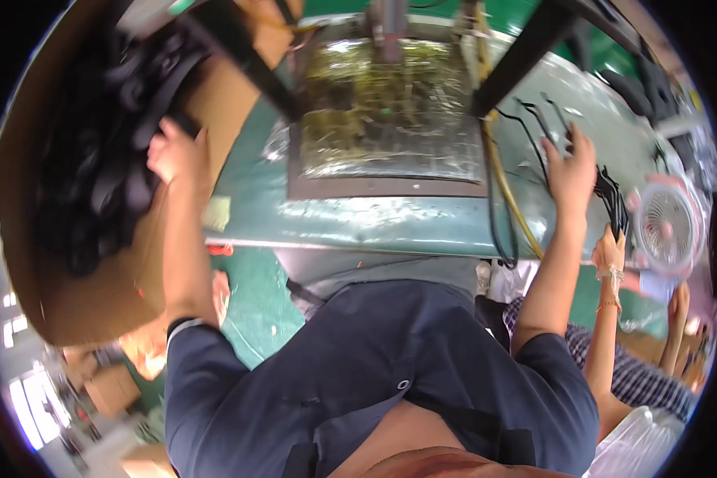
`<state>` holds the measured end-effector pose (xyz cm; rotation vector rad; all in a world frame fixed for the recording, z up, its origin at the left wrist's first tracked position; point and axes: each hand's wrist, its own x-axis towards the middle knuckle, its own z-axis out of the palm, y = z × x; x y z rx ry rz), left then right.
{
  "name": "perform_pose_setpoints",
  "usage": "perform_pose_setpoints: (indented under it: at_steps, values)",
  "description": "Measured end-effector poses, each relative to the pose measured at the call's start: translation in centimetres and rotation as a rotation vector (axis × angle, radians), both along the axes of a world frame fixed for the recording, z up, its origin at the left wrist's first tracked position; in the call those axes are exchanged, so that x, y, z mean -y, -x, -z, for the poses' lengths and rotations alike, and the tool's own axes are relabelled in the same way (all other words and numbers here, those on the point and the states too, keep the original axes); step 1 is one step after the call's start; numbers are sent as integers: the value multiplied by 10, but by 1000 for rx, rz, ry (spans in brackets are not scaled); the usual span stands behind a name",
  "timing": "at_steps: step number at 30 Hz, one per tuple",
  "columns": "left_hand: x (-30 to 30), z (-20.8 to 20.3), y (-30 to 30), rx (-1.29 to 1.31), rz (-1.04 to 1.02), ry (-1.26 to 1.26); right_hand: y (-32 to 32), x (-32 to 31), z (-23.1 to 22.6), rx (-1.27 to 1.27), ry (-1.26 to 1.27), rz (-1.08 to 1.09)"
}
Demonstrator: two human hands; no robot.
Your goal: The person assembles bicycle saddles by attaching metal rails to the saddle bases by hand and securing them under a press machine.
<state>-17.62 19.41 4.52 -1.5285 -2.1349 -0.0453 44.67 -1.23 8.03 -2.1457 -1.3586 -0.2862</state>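
Observation:
At the left, my left hand (174,155) reaches over the edge of a large cardboard box (223,99). Its fingers are closed on a dark black piece (185,124), whose exact kind is blurred. Many similar black parts (111,151) lie in the box. To the right, my right hand (572,175) is over the green tabletop among thin black bent rods (526,127). Its fingers curl on one of these rods, with thumb and fingertips slightly apart. Between my hands stands a press-like machine with a flat bed (390,119) covered in shiny clear film.
Dark machine posts (514,60) slant on both sides of the bed. A yellow hose (506,191) and black cable hang beside it. At the right, a co-worker's hand (609,251) holds a bundle of black rods (611,203) near a small pink-and-white fan (666,225).

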Motion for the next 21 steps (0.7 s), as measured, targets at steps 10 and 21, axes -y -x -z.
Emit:
perform_pose_setpoints:
  at_steps: [10,21]
  values:
    - [85,-63,33,137,533,-190,78,55,38,-1100,-557,-468]
    - [130,-117,18,2117,248,-456,164,35,-7,-949,-220,-790]
